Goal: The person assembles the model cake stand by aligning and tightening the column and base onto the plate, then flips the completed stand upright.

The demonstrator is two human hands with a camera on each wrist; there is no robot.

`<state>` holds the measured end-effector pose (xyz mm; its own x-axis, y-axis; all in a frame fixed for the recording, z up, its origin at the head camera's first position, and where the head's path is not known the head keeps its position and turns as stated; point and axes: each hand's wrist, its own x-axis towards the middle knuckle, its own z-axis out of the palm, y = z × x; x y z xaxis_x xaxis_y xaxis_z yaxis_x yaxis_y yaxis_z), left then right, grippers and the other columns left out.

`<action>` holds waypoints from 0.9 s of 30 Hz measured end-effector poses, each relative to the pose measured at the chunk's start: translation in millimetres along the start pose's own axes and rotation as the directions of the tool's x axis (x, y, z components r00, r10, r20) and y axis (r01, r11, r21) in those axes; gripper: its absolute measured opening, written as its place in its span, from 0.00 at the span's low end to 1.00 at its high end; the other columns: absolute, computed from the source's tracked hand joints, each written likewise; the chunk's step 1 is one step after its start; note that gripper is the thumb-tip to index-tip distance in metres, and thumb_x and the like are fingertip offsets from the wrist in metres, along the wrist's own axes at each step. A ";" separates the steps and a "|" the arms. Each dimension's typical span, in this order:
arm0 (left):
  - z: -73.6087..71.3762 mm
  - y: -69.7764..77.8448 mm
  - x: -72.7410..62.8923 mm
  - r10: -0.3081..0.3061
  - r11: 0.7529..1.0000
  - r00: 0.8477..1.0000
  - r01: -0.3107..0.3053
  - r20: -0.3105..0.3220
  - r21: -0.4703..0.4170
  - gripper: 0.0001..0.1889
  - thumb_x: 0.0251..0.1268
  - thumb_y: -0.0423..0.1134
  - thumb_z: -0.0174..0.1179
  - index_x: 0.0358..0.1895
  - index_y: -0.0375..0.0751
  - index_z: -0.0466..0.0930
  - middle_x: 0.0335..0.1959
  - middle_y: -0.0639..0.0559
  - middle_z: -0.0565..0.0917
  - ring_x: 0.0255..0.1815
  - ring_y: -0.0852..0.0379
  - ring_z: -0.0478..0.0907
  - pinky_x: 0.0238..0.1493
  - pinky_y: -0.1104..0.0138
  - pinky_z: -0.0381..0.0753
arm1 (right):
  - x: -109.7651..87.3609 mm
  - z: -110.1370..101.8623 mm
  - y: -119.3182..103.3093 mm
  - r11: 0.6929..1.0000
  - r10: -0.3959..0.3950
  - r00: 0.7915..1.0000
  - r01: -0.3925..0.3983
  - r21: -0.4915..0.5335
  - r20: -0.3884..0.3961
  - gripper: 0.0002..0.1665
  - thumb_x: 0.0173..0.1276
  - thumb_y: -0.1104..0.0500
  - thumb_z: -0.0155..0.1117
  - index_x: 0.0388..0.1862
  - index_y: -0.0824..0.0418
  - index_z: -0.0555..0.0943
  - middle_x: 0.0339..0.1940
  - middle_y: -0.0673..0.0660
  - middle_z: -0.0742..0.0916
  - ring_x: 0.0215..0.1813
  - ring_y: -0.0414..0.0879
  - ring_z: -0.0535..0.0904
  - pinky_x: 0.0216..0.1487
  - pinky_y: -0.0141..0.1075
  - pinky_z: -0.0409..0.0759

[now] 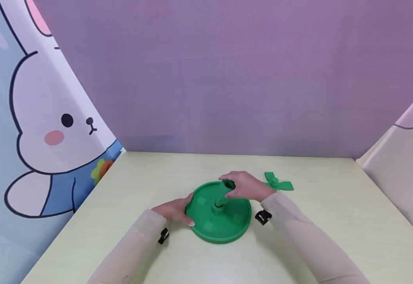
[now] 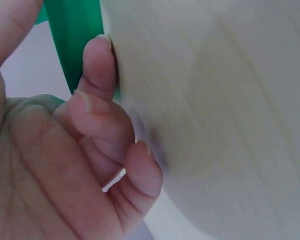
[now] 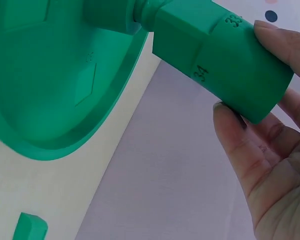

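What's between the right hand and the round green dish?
A green tube marked 33 and 34; the right wrist view shows the right hand gripping its end.

Green socket [image 3: 225, 60]: carried two numbers, both dark against the green and set at a slant in the right wrist view.
Upper number [image 3: 234, 20]: read "33" and stood on the socket's round part [image 3: 255, 70], just beside its flat-sided part [image 3: 182, 35].
Lower number [image 3: 201, 73]: read "34" and stood on the same socket, likewise where the flat sides ended.
Green dish [image 3: 30, 100]: bore a small mark [image 3: 90, 56] on its face, near an outlined rectangle [image 3: 85, 85], too faint to read.
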<state>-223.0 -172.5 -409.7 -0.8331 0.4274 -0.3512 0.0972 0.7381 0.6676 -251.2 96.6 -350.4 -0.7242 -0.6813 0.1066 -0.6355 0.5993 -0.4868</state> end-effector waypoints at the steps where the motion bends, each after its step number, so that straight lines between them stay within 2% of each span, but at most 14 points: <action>1: 0.0 0.6 0.0 0.000 1.000 1.000 0.000 0.002 0.000 0.59 0.48 0.38 0.75 0.77 0.37 0.40 0.68 0.38 0.64 0.69 0.42 0.60 0.66 0.48 0.61 | 1.0 -0.1 -0.6 1.000 0.006 1.000 -0.006 -0.002 0.003 0.30 0.57 0.60 0.73 0.60 0.64 0.77 0.54 0.60 0.82 0.55 0.52 0.78 0.50 0.40 0.79; 5: 0.1 1.0 2.0 0.004 1.000 1.000 -0.004 0.004 -0.010 0.59 0.48 0.38 0.75 0.77 0.37 0.39 0.68 0.38 0.65 0.69 0.43 0.60 0.67 0.49 0.60 | 4.8 -1.6 -3.3 1.000 0.008 1.000 -0.008 -0.018 0.020 0.30 0.57 0.60 0.73 0.59 0.65 0.78 0.54 0.59 0.82 0.55 0.53 0.78 0.50 0.40 0.79; 10: 0.4 -0.2 5.0 0.009 1.000 1.000 -0.009 0.005 0.000 0.59 0.48 0.39 0.75 0.77 0.37 0.39 0.69 0.38 0.64 0.69 0.43 0.60 0.67 0.49 0.60 | 9.0 -2.6 -4.4 0.998 -0.038 0.998 0.040 -0.052 0.042 0.29 0.57 0.61 0.73 0.59 0.66 0.79 0.53 0.59 0.83 0.55 0.53 0.78 0.52 0.39 0.79; 18: 8.0 -5.5 3.7 0.019 1.000 0.999 -0.018 0.031 -0.022 0.59 0.49 0.37 0.75 0.75 0.31 0.38 0.68 0.35 0.64 0.69 0.41 0.60 0.67 0.49 0.60 | 11.4 6.1 -6.7 0.998 -0.057 0.992 0.061 -0.032 0.114 0.29 0.58 0.62 0.72 0.60 0.66 0.78 0.54 0.59 0.83 0.57 0.52 0.77 0.54 0.41 0.78; 24: 6.7 -2.7 2.5 0.011 1.000 1.000 -0.011 0.000 -0.007 0.58 0.48 0.38 0.75 0.76 0.33 0.40 0.67 0.37 0.67 0.67 0.43 0.62 0.65 0.49 0.63 | 13.0 4.6 -8.3 0.997 -0.058 0.995 0.062 -0.043 0.087 0.29 0.58 0.63 0.72 0.59 0.65 0.79 0.53 0.59 0.83 0.56 0.52 0.78 0.54 0.41 0.78; 27: 3.2 -1.4 2.8 0.026 1.000 1.000 -0.026 0.001 -0.009 0.58 0.48 0.37 0.75 0.76 0.35 0.40 0.66 0.38 0.67 0.67 0.44 0.63 0.66 0.50 0.62 | 13.8 3.3 -9.6 0.998 -0.044 0.996 0.047 -0.044 0.074 0.28 0.58 0.62 0.73 0.59 0.63 0.79 0.52 0.58 0.84 0.55 0.51 0.78 0.53 0.39 0.78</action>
<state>-223.7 -170.7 -413.7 -0.8296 0.4473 -0.3342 0.1142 0.7219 0.6825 -254.1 80.1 -347.1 -0.6739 -0.7360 0.0637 -0.6802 0.5845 -0.4424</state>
